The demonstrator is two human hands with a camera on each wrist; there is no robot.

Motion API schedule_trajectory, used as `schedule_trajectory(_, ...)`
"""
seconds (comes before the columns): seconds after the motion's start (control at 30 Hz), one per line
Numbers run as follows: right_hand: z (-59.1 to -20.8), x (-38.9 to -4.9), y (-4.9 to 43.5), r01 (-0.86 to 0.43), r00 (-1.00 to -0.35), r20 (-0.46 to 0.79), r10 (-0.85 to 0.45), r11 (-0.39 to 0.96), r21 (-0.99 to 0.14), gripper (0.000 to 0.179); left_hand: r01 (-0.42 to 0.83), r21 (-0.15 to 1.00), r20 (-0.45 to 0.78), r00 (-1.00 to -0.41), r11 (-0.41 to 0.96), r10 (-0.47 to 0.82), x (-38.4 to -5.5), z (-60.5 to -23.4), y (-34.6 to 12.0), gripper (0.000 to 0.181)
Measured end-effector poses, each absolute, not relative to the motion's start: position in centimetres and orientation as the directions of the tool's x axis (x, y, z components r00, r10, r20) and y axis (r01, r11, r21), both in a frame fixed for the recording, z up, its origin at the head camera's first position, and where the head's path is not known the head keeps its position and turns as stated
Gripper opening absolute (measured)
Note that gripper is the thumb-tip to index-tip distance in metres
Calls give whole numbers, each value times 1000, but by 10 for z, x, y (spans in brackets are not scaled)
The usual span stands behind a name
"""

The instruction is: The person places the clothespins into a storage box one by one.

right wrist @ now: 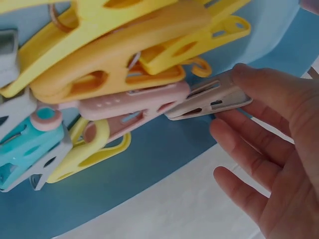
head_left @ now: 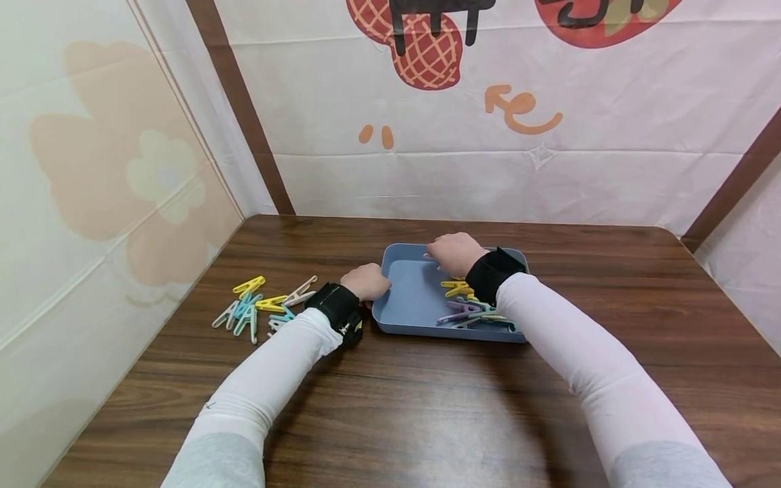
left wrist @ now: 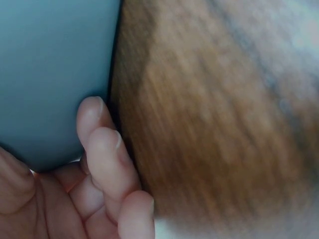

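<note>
A shallow blue-grey tray (head_left: 405,291) lies on the table, with several clothespins (head_left: 460,288) in its right half. My left hand (head_left: 366,281) grips the tray's left edge; in the left wrist view its curled fingers (left wrist: 112,159) lie along the outside of the wall. Over the tray's far side, my right hand (head_left: 457,253) pinches a beige clothespin (right wrist: 209,99) between thumb and fingers. That clothespin's other end meets a pink clothespin (right wrist: 134,107). An orange clothespin (right wrist: 119,59) and yellow, turquoise and grey ones crowd beside it.
Left of the tray, several loose clothespins (head_left: 247,315) in yellow, blue, pale green and white lie on the brown wooden table (head_left: 415,407). A printed white cloth (head_left: 317,88) hangs behind the table's far edge, and another stands along the left side.
</note>
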State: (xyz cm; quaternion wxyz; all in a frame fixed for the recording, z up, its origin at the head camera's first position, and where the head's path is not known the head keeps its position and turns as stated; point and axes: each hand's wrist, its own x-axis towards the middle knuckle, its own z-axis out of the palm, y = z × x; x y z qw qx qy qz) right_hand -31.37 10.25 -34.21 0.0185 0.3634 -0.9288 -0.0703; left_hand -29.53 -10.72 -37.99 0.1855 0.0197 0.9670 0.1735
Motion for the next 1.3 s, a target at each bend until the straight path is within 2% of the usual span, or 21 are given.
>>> schedule_trajectory(0.4,-360,-319,109,-650,-744,30,-668,733,201,10,-14,343,-340,-934,939,110,-293,-378,-105,27)
schedule_trajectory(0.53,-358,-319,110,-640,-757,4,-653,742,198,9,-2,353,-334,-934,936,124,-293,-379,-106,29)
schedule_trajectory(0.7,-354,-318,118,-626,-778,-26,-628,771,113,13,-1,361,-332,-935,933,128,-291,-378,-107,32)
schedule_trajectory(0.83,-347,-314,134,-625,-780,-9,-625,780,24,13,6,364,-326,-936,931,134,-290,-376,-107,32)
schedule_trajectory(0.97,-336,-306,151,-625,-781,19,-624,781,-13,13,9,363,-328,-935,932,137,-291,-377,-107,31)
schedule_trajectory(1.3,-318,-275,196,-700,-690,208,-693,712,49,11,6,345,-326,-937,939,126,-292,-378,-105,31)
